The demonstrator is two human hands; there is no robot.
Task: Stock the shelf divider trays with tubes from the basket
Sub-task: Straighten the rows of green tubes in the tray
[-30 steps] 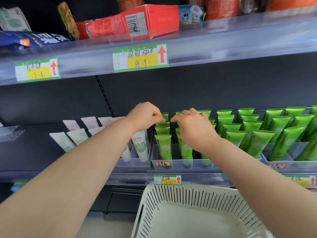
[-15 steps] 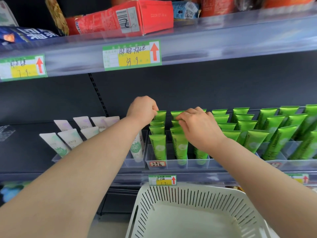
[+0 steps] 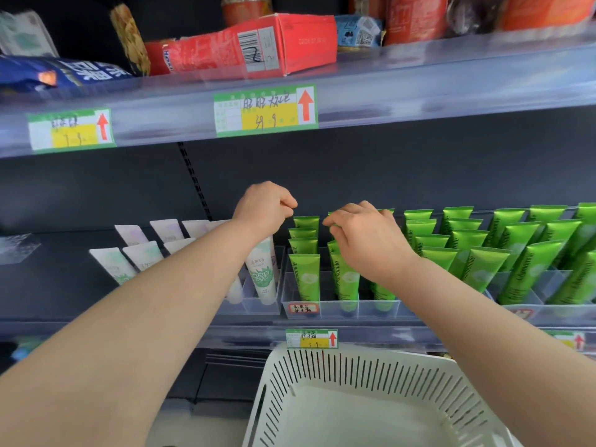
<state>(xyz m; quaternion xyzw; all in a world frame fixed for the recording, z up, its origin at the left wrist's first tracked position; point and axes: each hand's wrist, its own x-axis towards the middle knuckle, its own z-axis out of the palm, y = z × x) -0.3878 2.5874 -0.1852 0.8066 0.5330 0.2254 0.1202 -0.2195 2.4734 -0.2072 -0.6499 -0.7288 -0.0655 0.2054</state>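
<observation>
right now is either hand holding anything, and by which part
Left hand is curled just above the green tubes, with nothing visible in it. Right hand curls over tube tops in the next column; whether it has a grip on one cannot be told.

One wide-angle view, from a camera worn on the person's head. It faces a store shelving unit [image 3: 387, 162] head-on, close to it and tilted slightly downward. The upper shelf edge [image 3: 419, 91] runs across the top, bowed by the lens. The left forearm [image 3: 154, 311] and right forearm [image 3: 477, 317] enter from the bottom corners toward the centre. The white basket [image 3: 354, 375] sits bottom centre, directly beneath the camera.
</observation>
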